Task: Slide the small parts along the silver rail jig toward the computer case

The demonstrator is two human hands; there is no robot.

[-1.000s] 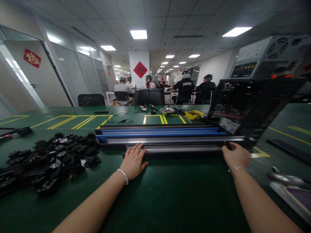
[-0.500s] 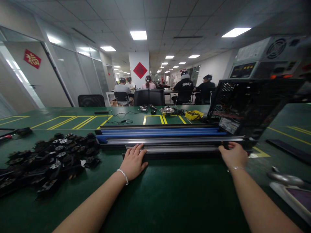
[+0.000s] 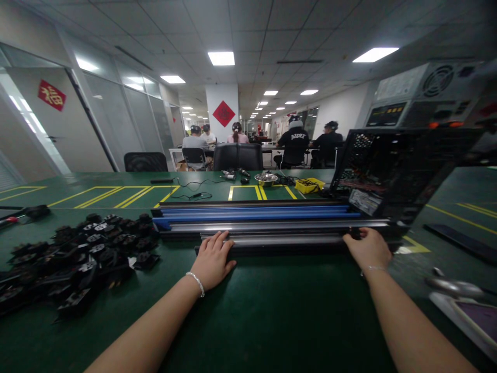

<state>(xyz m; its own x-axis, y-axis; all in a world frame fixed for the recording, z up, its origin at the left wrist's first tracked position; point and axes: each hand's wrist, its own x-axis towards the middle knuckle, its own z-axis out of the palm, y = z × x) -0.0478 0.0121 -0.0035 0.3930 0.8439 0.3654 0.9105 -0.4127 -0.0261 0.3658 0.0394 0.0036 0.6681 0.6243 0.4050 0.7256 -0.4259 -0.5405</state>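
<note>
Long metal rails lie side by side across the green table. The front silver-and-black rail (image 3: 287, 240) is under my left hand (image 3: 213, 261), which rests flat near its left end with the fingers stretched out. My right hand (image 3: 368, 249) is over the rail's right part, thumb and fingers curled together in a pinch. A tiny dark bit shows at those fingertips, too small to name. Behind the front rail lie another silver rail (image 3: 279, 226) and blue rails (image 3: 264, 211).
A heap of black plug-like parts (image 3: 97, 248) spreads at left. An opened computer case (image 3: 392, 171) stands at right with a power supply (image 3: 423, 96) on top. Farther back are a metal bowl (image 3: 266, 178), a yellow basket (image 3: 309, 185) and cables. People sit beyond.
My right hand has shifted slightly left along the rail, still pinched. My left hand has stayed in place on the rail.
</note>
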